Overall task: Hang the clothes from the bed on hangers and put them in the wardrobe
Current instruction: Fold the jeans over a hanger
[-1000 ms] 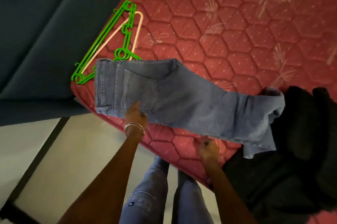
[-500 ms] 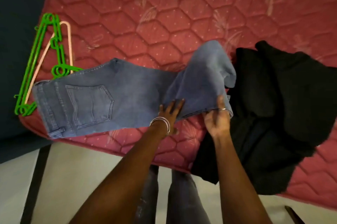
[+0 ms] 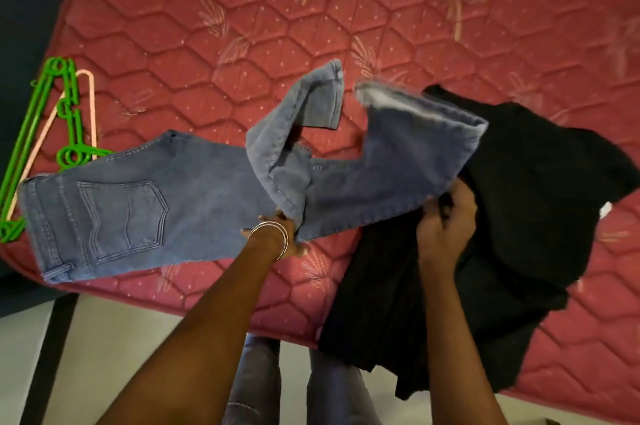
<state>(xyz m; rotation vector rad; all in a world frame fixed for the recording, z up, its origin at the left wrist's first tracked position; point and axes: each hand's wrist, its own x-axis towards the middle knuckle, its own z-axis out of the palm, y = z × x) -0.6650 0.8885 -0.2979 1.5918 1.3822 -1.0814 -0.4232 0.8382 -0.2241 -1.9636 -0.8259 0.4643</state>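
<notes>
Jeans (image 3: 194,203) between green hangers (image 3: 65,133) and black garment (image 3: 540,216) on mattress (image 3: 242,36)

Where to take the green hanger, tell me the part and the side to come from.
Take the green hanger by its bare long arm, coming from the left mattress edge with the left hand. That arm lies flat and exposed there. Its lower right loop sits tucked against the jeans waistband, and a pink hanger lies inside its frame, so a grip there would snag.
</notes>
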